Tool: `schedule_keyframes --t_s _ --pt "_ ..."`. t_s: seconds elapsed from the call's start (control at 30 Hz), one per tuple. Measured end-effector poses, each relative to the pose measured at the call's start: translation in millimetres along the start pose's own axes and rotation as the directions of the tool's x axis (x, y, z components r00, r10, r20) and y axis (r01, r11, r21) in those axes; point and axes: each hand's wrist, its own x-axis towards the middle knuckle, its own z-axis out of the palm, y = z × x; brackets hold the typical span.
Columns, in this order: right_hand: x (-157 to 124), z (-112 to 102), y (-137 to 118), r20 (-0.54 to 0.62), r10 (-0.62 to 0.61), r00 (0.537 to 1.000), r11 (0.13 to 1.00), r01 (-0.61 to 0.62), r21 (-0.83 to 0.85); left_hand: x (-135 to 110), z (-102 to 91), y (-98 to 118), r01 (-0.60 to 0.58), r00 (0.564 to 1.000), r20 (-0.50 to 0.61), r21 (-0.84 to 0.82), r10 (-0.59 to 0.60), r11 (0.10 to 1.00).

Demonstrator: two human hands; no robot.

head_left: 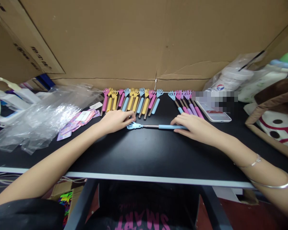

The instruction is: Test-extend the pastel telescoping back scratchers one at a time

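Note:
A light blue back scratcher (pixel 168 127), its metal rod partly drawn out, lies crosswise over the black table in front of me. My right hand (pixel 195 127) grips its handle, thumb below and fingers above. At the claw end, my left hand (pixel 116 121) has its fingers curled together against the claw; the exact contact is partly hidden. Behind my hands lies a row of pink, yellow and blue back scratchers (pixel 140 103), claws pointing away from me. To their right is a smaller group of blue, pink and purple back scratchers (pixel 193 109), partly behind my right hand.
Clear plastic bags (pixel 45 111) and printed cards (pixel 79 119) lie at left, near white chargers and cables (pixel 19 99). At right are a phone (pixel 214 111), a bagged cup (pixel 232 78) and a brown-handled bag (pixel 273 118). Cardboard (pixel 134 41) walls the back.

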Motion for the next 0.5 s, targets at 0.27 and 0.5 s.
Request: schedule_keyframes --t_s 0.27,0.5 --pt "-0.1 0.3 -0.1 -0.021 -0.012 1.0 1.0 0.012 -0.01 0.5 -4.1 3.1 0.034 0.997 0.063 0.024 -0.035 0.999" --pt "3.5 -2.8 18.3 -0.167 0.043 0.985 0.998 -0.05 -0.039 0.9 -3.5 2.6 0.037 0.997 0.064 0.041 -0.04 0.998"
